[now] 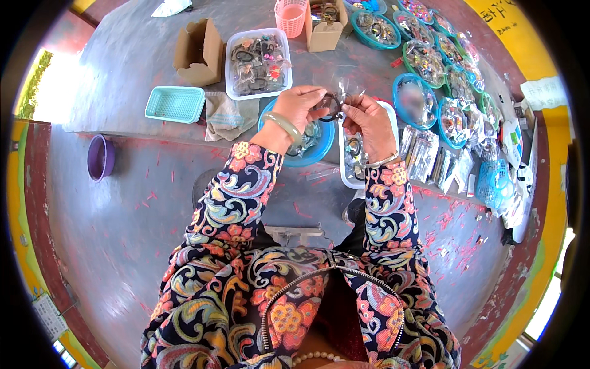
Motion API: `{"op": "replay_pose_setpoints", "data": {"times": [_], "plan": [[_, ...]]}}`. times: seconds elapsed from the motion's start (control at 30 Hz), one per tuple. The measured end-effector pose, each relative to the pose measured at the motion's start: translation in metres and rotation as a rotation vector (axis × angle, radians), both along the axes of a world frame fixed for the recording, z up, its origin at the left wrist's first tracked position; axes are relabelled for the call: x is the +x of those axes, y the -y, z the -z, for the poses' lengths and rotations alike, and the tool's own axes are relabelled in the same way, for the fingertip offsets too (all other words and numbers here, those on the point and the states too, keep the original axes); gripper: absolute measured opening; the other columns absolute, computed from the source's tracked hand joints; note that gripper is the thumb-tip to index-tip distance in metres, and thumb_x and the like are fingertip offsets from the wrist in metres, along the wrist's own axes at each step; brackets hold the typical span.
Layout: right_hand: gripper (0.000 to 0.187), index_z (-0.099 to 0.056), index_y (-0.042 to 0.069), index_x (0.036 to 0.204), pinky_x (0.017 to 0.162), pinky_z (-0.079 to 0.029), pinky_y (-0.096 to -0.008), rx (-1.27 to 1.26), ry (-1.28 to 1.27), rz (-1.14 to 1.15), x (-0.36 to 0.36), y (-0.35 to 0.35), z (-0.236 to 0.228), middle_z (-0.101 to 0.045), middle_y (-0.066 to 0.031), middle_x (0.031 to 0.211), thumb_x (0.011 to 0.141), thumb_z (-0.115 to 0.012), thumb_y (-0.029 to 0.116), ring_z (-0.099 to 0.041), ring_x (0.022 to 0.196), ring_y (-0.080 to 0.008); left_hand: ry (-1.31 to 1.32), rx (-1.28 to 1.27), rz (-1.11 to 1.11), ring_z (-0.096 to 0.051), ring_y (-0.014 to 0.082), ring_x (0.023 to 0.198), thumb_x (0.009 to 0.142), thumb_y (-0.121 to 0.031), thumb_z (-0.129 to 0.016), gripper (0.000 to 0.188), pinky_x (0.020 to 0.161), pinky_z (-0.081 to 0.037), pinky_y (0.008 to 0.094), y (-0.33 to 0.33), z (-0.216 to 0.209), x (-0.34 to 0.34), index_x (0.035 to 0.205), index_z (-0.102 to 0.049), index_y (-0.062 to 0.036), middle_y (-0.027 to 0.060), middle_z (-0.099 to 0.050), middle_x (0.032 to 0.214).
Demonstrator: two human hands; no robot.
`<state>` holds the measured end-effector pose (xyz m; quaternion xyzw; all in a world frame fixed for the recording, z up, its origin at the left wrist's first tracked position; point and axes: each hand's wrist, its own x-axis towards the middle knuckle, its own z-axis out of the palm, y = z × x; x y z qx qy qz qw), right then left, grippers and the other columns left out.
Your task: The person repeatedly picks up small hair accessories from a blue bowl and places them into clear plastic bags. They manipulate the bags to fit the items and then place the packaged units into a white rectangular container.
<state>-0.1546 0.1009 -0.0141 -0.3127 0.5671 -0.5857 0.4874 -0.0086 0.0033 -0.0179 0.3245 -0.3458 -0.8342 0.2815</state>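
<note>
My left hand [296, 109] pinches a dark brown hair tie [332, 107] between thumb and fingers. Facing it, my right hand [371, 126] is closed on a small clear plastic bag [342, 90], right against the hair tie. Whether the tie is inside the bag I cannot tell. Below both hands sits a round blue basin [305, 162] with wrapped items in it. Under my right wrist lies a white tray [345, 175] of small packed items, partly covered by my arm.
Beyond my hands stand a white tray [230, 86] of hair ties, an open cardboard box [198, 52] and a pink basket [291, 17]. A mint basket [175, 104] and a grey cloth [230, 117] lie left. Several filled basins [399, 117] crowd the right. A purple tub [100, 158] stands lower left.
</note>
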Motion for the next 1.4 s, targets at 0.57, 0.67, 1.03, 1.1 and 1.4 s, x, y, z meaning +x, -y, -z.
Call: {"op": "replay_pose_setpoints", "data": {"times": [0.57, 0.67, 1.03, 1.1, 1.4], "plan": [[0.015, -0.062, 0.002, 0.085, 0.044, -0.035, -0.0174, -0.012, 0.272, 0.227, -0.022, -0.002, -0.002, -0.062, -0.0023, 0.072, 0.080, -0.063, 0.016, -0.048, 0.053, -0.0045, 0.282, -0.416, 0.405, -0.051, 0.0075, 0.054, 0.082, -0.030, -0.059, 0.033, 0.045, -0.041, 0.0201, 0.003, -0.007, 0.006, 0.091, -0.061, 0.0017, 0.0081, -0.064, 0.079], [0.015, -0.061, 0.003, 0.083, 0.043, -0.034, -0.0170, -0.003, 0.231, 0.207, -0.016, 0.000, -0.004, -0.061, -0.0016, 0.069, 0.079, -0.064, 0.017, -0.048, 0.051, -0.0044, 0.284, -0.394, 0.453, -0.048, 0.0061, 0.050, 0.083, -0.022, -0.058, 0.027, 0.044, -0.041, 0.0196, 0.002, -0.003, 0.004, 0.094, -0.060, 0.0022, 0.0072, -0.064, 0.082], [0.013, -0.060, 0.007, 0.076, 0.041, -0.030, -0.0173, 0.060, 0.210, 0.086, -0.020, 0.000, 0.001, -0.055, 0.0005, 0.060, 0.077, -0.066, 0.018, -0.043, 0.045, -0.0043, 0.234, -0.271, 0.318, -0.046, 0.0068, 0.046, 0.085, -0.016, -0.055, 0.021, 0.043, -0.040, 0.0190, -0.001, -0.010, 0.004, 0.093, -0.061, 0.0028, 0.0087, -0.065, 0.083], [0.011, -0.060, 0.007, 0.076, 0.041, -0.030, -0.0172, 0.046, 0.218, 0.093, -0.018, 0.002, 0.004, -0.055, 0.0005, 0.060, 0.077, -0.066, 0.016, -0.044, 0.046, -0.0045, 0.248, -0.250, 0.303, -0.047, 0.0069, 0.046, 0.085, -0.016, -0.055, 0.021, 0.042, -0.040, 0.0191, -0.001, -0.011, 0.005, 0.093, -0.061, 0.0030, 0.0088, -0.065, 0.084], [0.010, -0.062, 0.006, 0.079, 0.045, -0.030, -0.0169, 0.092, 0.202, -0.010, -0.018, 0.000, -0.003, -0.059, 0.0009, 0.066, 0.071, -0.068, 0.007, -0.044, 0.050, -0.0041, 0.186, -0.190, 0.169, -0.050, 0.0081, 0.046, 0.085, -0.013, -0.056, 0.016, 0.042, -0.040, 0.0194, -0.001, -0.007, 0.003, 0.091, -0.059, 0.0009, 0.0042, -0.060, 0.077]]}}
